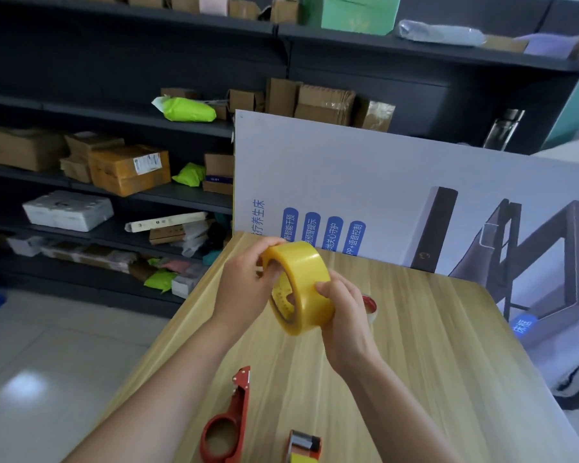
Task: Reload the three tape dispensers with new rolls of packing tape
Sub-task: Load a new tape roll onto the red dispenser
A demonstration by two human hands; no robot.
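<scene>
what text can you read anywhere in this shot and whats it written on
"疗养生床": heading on the poster, start hidden by the table
"智能干预": first blue tag, start hidden
"预警提示": second blue tag
"关心守护": third blue tag
"PP+语音控制": fourth blue tag
"床框": small blue tag lower right
Shipping label on a cardboard box: too small to read

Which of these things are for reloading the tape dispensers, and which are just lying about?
For the job: yellow tape roll, gripped by left hand and right hand; empty red dispenser; second dispenser, nearest the camera.
Lying about: printed board, cardboard boxes, green mailer bag on the shelves.
</scene>
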